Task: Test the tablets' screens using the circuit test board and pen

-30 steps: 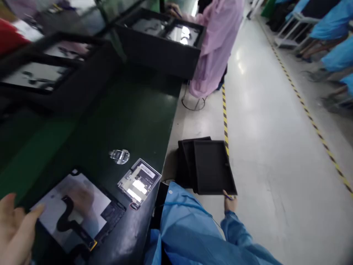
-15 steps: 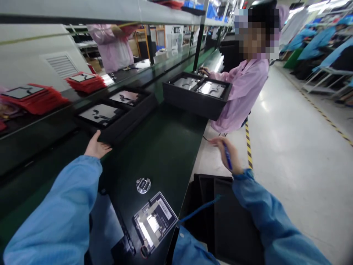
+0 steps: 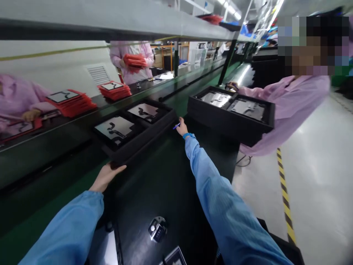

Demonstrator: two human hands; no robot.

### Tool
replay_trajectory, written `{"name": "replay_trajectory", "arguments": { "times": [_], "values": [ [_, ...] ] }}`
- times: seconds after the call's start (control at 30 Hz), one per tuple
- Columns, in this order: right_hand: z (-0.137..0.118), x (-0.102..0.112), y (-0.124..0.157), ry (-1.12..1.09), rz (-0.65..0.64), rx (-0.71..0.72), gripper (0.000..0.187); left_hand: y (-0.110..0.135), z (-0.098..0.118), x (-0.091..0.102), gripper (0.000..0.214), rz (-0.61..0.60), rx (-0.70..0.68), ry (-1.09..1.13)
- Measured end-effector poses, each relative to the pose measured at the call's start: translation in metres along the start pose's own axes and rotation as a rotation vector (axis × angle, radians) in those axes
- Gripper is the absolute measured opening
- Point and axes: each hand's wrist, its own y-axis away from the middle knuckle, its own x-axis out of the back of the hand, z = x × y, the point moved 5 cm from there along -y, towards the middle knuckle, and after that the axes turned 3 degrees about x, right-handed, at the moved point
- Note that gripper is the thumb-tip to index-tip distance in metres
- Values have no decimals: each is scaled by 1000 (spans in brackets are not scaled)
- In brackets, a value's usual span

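Note:
A black tray (image 3: 143, 137) holds two flat silvery panels, the near one (image 3: 114, 129) and the far one (image 3: 145, 110), each with dark ribbon cables. My left hand (image 3: 106, 176) is at the tray's near-left corner, thumb stretched along its lower edge and fingers partly hidden under it. My right hand (image 3: 182, 127) reaches to the tray's right end, with a blue pen (image 3: 177, 126) in its fingers. Whether it also touches the tray I cannot tell. Nearer me on the dark bench (image 3: 138, 195) lies a small round metal piece (image 3: 157, 229).
A second black tray (image 3: 228, 117) with panels stands at right, beside a co-worker in a pink sleeve (image 3: 298, 99). Red stacks (image 3: 71, 103) line the far bench, where other people work. A shelf (image 3: 110, 22) hangs overhead. A device's corner (image 3: 175, 257) shows at the bottom edge.
My right hand, holding the pen, has swung forward and left from beside the bench to the tray's right end. My left hand has closed in on the tray's near corner. The view has shifted.

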Motion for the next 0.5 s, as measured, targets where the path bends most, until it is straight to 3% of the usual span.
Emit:
{"name": "replay_trajectory", "arguments": {
  "times": [0.13,0.27,0.4,0.5],
  "values": [
    [14,-26,-37,12,70,-19,63,-7,-4,15,57,5,-63,-310],
    [25,-37,-57,-39,92,-52,49,-6,-11,28,56,151,-120,-602],
    [18,-34,-66,-140,106,-86,40,1,-18,34,56,204,-107,-589],
    [3,-28,-69,-217,126,-107,46,6,-22,40,56,188,-60,-492]
  ]
}}
